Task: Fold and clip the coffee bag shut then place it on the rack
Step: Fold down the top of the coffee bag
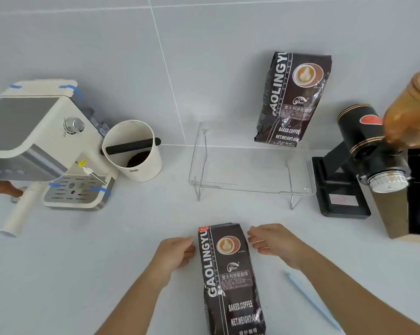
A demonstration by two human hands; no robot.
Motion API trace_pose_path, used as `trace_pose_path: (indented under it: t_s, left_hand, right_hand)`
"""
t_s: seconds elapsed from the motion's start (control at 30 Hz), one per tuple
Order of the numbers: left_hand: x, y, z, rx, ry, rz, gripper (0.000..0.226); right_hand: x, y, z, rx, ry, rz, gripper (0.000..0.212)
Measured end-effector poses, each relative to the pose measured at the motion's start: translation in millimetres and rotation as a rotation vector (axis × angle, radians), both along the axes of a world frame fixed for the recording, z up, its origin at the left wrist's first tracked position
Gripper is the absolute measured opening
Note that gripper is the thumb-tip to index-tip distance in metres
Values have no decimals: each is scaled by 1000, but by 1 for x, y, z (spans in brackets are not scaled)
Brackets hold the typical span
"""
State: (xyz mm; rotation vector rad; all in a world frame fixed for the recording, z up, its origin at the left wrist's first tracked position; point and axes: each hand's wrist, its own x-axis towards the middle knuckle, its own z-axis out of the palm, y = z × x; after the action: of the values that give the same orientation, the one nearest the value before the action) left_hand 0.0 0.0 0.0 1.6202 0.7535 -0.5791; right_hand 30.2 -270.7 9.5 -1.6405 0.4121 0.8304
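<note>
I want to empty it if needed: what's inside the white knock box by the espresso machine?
Dark coffee grounds lie at the bottom of the knock box. A black bar spans its top and covers part of the interior.

Pale grey tiled wall (107, 44) behind white counter (83, 250); even, soft light.

Two coffee bags (230, 276) (292, 97), one rack (251, 187), one clip (311, 301), two hands (174, 253) (274, 240)
</note>
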Motion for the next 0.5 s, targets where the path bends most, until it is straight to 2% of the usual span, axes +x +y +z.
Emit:
trace_pose_path:
  t_s: [0.27, 0.4, 0.5]
  left_hand:
    - [12, -25, -1, -130, 5, 69, 43]
    - [14, -29, 0, -150, -11, 113, 30]
    - [11, -31, 7, -174, -31, 123, 16]
  right_hand:
    - [4, 31, -11, 36, -7, -95, 32]
    - [6, 37, -11, -8, -63, -129, 31]
    - [4, 39, -9, -45, -128, -164, 23]
